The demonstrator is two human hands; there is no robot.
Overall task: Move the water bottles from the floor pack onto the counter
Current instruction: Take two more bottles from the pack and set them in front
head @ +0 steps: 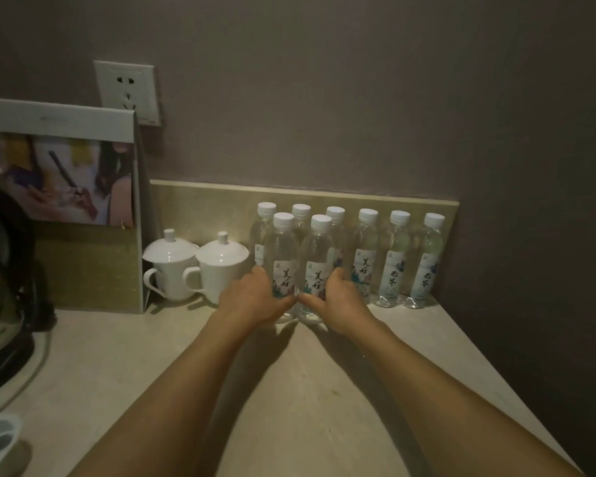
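Observation:
Several clear water bottles with white caps and printed labels stand upright on the beige counter (262,390) against the low backsplash. Two bottles stand in front of the row. My left hand (255,297) is wrapped around the lower part of the front left bottle (283,256). The front right bottle (320,259) is gripped low down by my right hand (338,301). My thumbs almost touch between the two bottles. The back row (398,259) runs to the right toward the wall corner. The floor pack is out of view.
Two white lidded cups (193,266) stand just left of the bottles. A standing photo card (69,187) leans at the back left under a wall socket (126,91). A dark kettle (0,294) with its cord sits at the left edge. A dark wall bounds the counter's right side.

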